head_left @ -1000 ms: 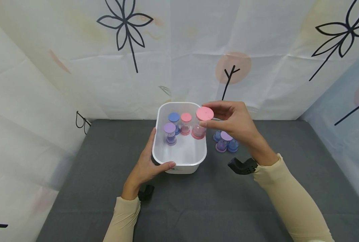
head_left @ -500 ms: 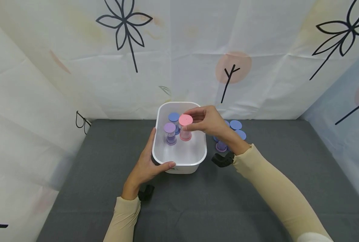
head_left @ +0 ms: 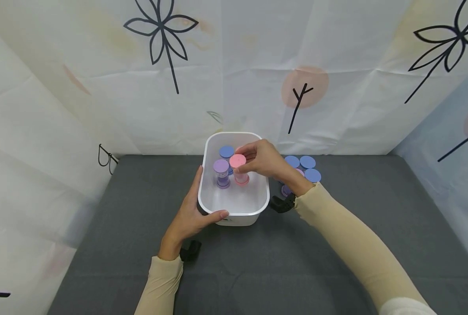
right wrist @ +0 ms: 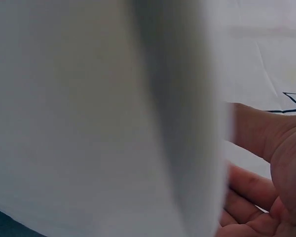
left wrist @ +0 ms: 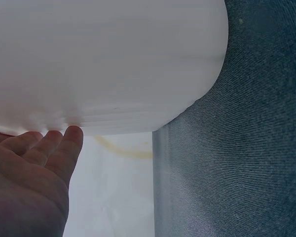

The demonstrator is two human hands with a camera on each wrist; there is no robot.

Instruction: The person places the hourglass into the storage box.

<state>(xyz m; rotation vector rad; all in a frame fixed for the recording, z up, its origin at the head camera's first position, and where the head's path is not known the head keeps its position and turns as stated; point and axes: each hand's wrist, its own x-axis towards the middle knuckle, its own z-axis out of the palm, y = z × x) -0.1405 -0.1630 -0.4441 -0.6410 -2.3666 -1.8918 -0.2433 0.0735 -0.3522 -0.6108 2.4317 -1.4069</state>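
Note:
A white plastic bin stands on the grey cloth, holding several small sand timers. My right hand is inside its rim, pinching a pink sand timer between fingers and thumb, upright near the bin's floor. Whether its base touches the floor cannot be told. Close by stand a purple sand timer and a blue one; another pink cap is mostly hidden behind my fingers. My left hand lies against the bin's left side, thumb along the front rim. In the left wrist view its straight fingers touch the outer wall.
Right of the bin, several blue and purple sand timers stand clustered, partly behind my right forearm. The grey cloth covers the table. A white patterned sheet hangs right behind it, with more sheet at both sides.
My right hand has carried the larger pink sand timer from the bin's right rim leftward and down, beside the purple one. The left hand has stayed in place.

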